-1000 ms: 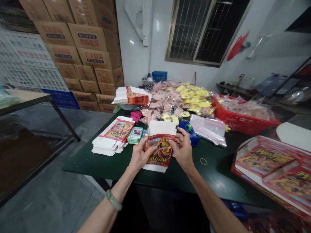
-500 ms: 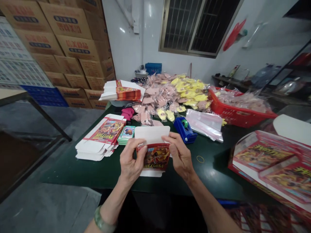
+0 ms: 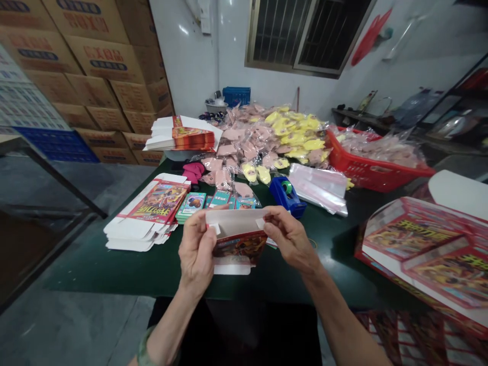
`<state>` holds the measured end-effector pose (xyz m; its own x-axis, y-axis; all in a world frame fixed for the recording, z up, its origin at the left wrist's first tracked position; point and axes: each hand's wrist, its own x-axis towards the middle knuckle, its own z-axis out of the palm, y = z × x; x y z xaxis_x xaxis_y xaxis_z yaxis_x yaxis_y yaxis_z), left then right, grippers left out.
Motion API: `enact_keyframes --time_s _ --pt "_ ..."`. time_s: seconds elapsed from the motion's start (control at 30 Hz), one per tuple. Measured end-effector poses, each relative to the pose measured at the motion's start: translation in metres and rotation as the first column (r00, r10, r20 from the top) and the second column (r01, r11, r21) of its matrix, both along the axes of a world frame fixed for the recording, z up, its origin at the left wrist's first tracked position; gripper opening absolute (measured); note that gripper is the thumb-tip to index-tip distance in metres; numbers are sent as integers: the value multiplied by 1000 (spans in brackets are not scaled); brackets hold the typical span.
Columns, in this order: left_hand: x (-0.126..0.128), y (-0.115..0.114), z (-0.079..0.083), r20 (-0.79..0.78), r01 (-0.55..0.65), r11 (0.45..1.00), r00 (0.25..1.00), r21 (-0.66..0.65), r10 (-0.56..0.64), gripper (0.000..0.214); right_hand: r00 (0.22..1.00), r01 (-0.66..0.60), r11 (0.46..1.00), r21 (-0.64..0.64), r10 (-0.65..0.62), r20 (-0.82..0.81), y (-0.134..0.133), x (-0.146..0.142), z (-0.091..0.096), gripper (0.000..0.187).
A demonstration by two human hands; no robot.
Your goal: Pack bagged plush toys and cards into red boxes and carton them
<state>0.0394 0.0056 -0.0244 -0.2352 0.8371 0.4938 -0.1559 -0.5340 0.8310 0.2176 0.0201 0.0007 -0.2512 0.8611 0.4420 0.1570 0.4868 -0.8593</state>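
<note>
Both my hands hold a red-and-yellow printed cardboard box (image 3: 239, 248) above the dark green table (image 3: 114, 269). Its white inner flap faces me, with a small white tab at each end. My left hand (image 3: 196, 251) pinches the box's left end, and my right hand (image 3: 290, 239) pinches its right end. Beside my left hand lies a stack of flat printed box blanks (image 3: 148, 213). Small green card packs (image 3: 190, 205) sit just beyond it. A blue tape dispenser (image 3: 285, 197) stands beyond my right hand.
A heap of pink and yellow plastic-wrapped packets (image 3: 263, 137) covers the table's far side, beside clear plastic bags (image 3: 319, 189) and a red basket (image 3: 375, 162). More box blanks (image 3: 183, 134) lie at the back. An open printed carton (image 3: 419, 249) sits at right. Stacked cardboard cartons (image 3: 102, 91) rise at left.
The box has risen and tilted, turning its white flap's inner side toward me. My hands have drawn in around it. The whole view has shifted slightly as my head moved.
</note>
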Motion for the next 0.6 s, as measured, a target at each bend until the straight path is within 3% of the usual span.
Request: enact_keyframes --time_s 0.07,0.2,0.3,0.4,0.5,0.6 --pt "-2 -1 3 -88 -25 997 996 75 32 13 999 41 998 54 -40 -10 -3 -1 0 12" --pt "-8 -3 2 -179 -68 986 979 152 95 21 999 -10 999 38 12 -37 -8 5 1 15" --pt "-15 -4 3 -149 73 990 987 121 -54 23 994 -95 995 -38 93 -57 -8 10 3 23" --pt "-23 -5 8 -165 234 965 963 119 -214 32 996 -19 996 -87 12 -90 -7 8 4 23" --pt "-30 -6 16 -356 155 984 927 86 -115 22 997 25 998 -61 -29 -72 -7 3 3 18" --pt "-35 -6 23 -558 53 996 830 78 -1 13 1000 11 1000 18 -11 -17 -9 2 0 21"
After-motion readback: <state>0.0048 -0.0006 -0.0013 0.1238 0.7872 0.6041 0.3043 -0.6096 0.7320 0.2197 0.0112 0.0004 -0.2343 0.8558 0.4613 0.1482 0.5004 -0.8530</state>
